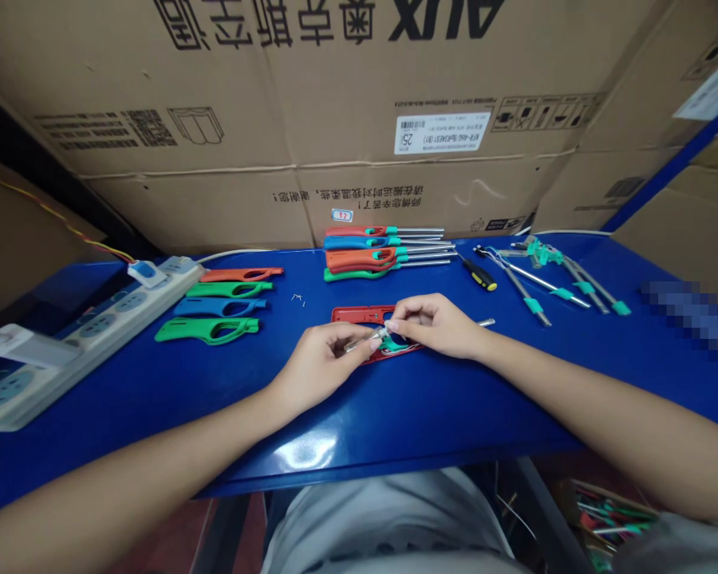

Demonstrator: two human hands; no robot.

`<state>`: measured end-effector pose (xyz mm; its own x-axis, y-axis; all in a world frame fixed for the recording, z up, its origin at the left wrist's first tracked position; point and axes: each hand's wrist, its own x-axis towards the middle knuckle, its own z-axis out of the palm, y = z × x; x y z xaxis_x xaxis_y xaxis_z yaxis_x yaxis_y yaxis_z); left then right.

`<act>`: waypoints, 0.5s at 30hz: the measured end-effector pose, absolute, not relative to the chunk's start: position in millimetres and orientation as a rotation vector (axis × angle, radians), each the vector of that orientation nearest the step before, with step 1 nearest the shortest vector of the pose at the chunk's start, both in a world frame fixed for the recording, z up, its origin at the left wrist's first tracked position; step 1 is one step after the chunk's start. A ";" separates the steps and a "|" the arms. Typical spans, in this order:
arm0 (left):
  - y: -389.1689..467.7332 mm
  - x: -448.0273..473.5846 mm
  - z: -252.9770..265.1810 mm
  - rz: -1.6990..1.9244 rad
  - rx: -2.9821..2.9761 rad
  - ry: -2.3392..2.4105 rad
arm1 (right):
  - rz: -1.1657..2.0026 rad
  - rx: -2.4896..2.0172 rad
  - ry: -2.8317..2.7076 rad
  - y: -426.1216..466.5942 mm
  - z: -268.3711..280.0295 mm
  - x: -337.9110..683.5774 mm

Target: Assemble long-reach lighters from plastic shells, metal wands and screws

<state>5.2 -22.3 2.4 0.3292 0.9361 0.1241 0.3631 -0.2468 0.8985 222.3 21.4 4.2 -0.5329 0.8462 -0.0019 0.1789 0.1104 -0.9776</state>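
My left hand (314, 367) pinches a small clear lighter fuel tank (353, 344) between thumb and fingers. At the tank's whitish end, the thumb and fingertips of my right hand (436, 323) are closed on it. Beneath both hands lie the red halves of an open lighter shell (348, 316), partly covered by my fingers. A teal part (395, 345) with thin wires shows between the hands, over the lower red half. The tip of a metal tube (487, 323) sticks out past my right wrist.
Behind the hands lie several long-nozzle lighters (359, 260) and a screwdriver (477, 273). Lighter shells (208, 330) rest at left near a power strip (99, 327) and small screws (297, 297). Metal tubes with teal parts (566, 271) lie at right. A large cardboard box (245, 104) stands behind.
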 end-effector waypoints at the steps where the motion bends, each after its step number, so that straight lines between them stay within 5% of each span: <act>1: -22.6 5.4 2.9 0.897 1.760 1.171 | 1.476 -0.992 -1.786 22.1 5.3 222.7; 15: -24.5 5.1 2.6 0.938 1.826 1.095 | 1.384 -1.018 -1.731 14.4 -1.1 217.4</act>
